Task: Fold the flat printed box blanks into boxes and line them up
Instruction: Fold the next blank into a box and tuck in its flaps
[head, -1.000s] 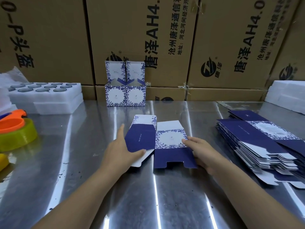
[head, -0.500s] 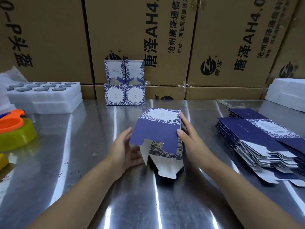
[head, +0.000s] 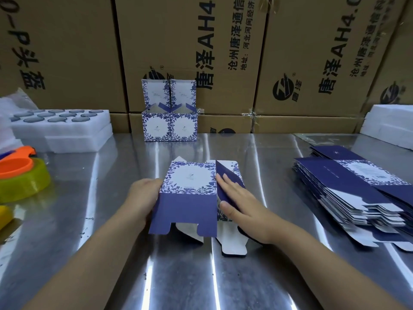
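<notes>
A blue-and-white floral box blank (head: 188, 193), opened into a square tube, lies on its side in the middle of the steel table (head: 268, 276); its bottom flaps point toward me. My left hand (head: 140, 200) holds its left side, fingers hidden behind the card. Flat against the blank's right wall lies my right hand (head: 241, 204), fingers straight. Two folded boxes (head: 169, 124) stand side by side at the back with lids up. A stack of flat blanks (head: 357, 191) lies at the right.
White foam trays (head: 62, 128) sit at the back left, with an orange-and-green tape dispenser (head: 20, 177) in front of them. More white foam (head: 391, 126) is at the far right. Large cardboard cartons (head: 223, 52) wall off the back of the table.
The blank lay flat between both hands a second ago; it has been opened into a tube and turned, so its white floral panel now faces up. My right hand moved onto its right wall.
</notes>
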